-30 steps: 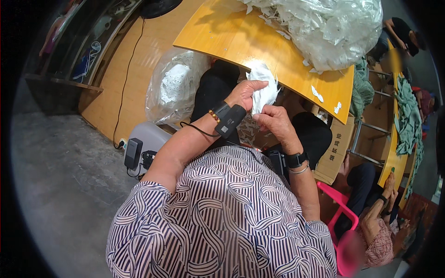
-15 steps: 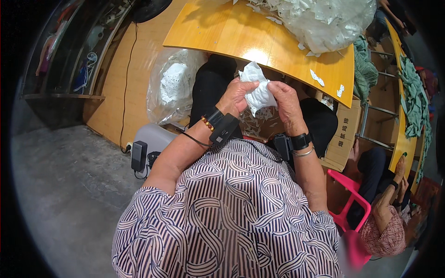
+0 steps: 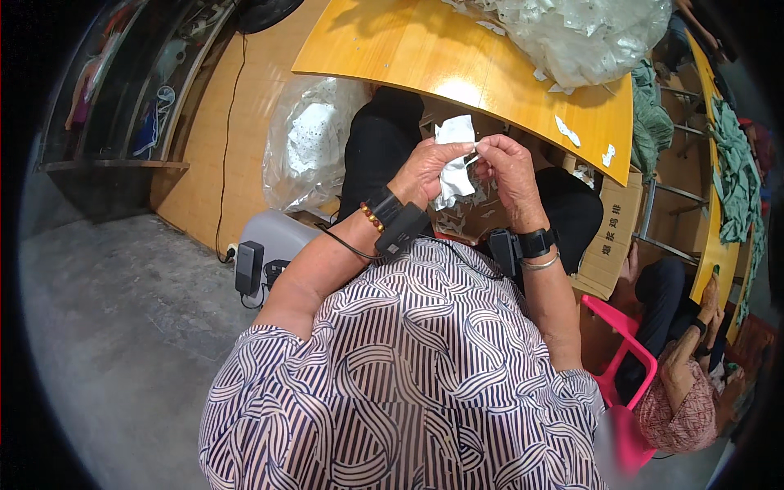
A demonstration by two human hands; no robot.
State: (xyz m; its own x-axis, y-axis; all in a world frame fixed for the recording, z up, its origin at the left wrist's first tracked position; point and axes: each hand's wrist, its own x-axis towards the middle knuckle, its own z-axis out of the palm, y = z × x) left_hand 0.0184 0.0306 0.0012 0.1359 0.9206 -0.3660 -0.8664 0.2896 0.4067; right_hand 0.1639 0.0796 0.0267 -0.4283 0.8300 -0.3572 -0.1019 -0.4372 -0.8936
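Above my lap, my left hand [image 3: 423, 170] is closed on a thin white piece of cloth or paper [image 3: 454, 186], its thumb lying across the front. The piece is creased and sticks out above and below the thumb. My right hand [image 3: 511, 167] pinches at its right edge, thumb and forefinger pressed together near my left thumb tip. What exactly those fingertips hold is too small to make out. Beneath my hands lie loose white scraps [image 3: 468, 219], partly hidden by my hands and shirt.
A yellow table [image 3: 392, 53] stands in front, bearing a large clear bag of white pieces [image 3: 584, 37] and a few loose scraps. Another clear bag [image 3: 306, 155] is left of my legs. At right are a cardboard box [image 3: 614, 233], a pink chair [image 3: 608, 380] and a seated co-worker [image 3: 678, 400].
The white piece was spread between both hands; now it is narrower and held mainly in my left hand. My right fingers have curled in and pinch at its edge.
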